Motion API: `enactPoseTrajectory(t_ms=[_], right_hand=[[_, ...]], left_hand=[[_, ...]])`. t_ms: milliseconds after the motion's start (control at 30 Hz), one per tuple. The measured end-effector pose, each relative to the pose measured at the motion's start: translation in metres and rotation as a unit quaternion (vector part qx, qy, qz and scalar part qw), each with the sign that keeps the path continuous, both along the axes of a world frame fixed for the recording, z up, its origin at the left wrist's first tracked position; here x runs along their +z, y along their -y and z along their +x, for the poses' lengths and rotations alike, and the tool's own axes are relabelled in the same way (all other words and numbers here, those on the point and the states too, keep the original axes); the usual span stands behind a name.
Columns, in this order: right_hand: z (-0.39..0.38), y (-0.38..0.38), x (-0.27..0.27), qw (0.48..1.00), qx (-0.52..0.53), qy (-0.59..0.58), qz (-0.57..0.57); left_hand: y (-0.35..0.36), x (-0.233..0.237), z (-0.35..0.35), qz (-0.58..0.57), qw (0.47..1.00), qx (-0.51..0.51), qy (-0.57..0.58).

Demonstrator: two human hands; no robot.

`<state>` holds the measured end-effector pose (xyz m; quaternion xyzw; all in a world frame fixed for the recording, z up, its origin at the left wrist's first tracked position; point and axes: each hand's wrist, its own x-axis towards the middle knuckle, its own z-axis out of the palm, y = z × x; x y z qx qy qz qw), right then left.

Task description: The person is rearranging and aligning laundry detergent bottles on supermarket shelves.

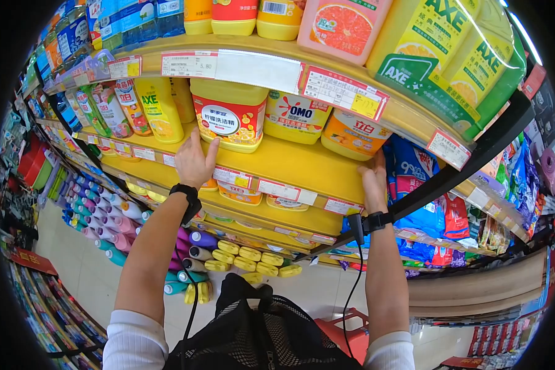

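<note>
My left hand is at the lower left edge of a yellow jug of lemon dish soap with a red and white label. Its fingers reach up beside the jug, and the thumb lies near the label's lower corner. My right hand is at the right side of an orange dish soap jug, fingers stretched up along it and partly hidden. Between these two jugs stands a yellow OMO jug. All three stand upright on the yellow shelf. A yellow AXE bottle stands left of my left hand.
Above hangs another shelf with price tags and large AXE bottles. Bagged detergent fills the rack on the right, past a black shelf post. Several bottles and yellow packs stand on the floor below. A red basket is near my body.
</note>
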<state>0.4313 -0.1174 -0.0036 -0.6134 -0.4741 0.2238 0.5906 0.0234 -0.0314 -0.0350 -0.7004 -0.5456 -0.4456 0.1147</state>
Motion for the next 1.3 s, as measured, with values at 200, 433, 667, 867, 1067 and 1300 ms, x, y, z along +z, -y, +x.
enactPoseTrajectory(t_ms=[200,433,667,867,1067,1300], right_hand=[[-0.020,-0.002,0.012,0.998,0.055,-0.033,-0.029],[-0.039,-0.014,0.006,0.994,0.107,-0.010,-0.035],[-0.056,-0.039,-0.023,0.987,0.130,0.094,-0.019],[-0.084,-0.029,-0.005,0.983,0.122,0.125,-0.050],[-0.085,-0.028,-0.004,0.980,0.127,0.143,-0.059],[-0.084,-0.030,-0.007,0.977,0.125,0.163,-0.064]], left_hand=[[0.001,0.001,0.000,0.007,1.000,-0.003,0.008],[-0.001,-0.001,0.000,0.013,1.000,0.001,0.007],[-0.001,-0.001,0.000,0.000,1.000,0.001,0.014],[0.000,-0.003,-0.001,-0.039,0.999,0.006,0.008],[0.000,-0.003,0.000,-0.025,1.000,0.003,0.005],[0.000,0.001,0.000,-0.022,1.000,0.004,0.006]])
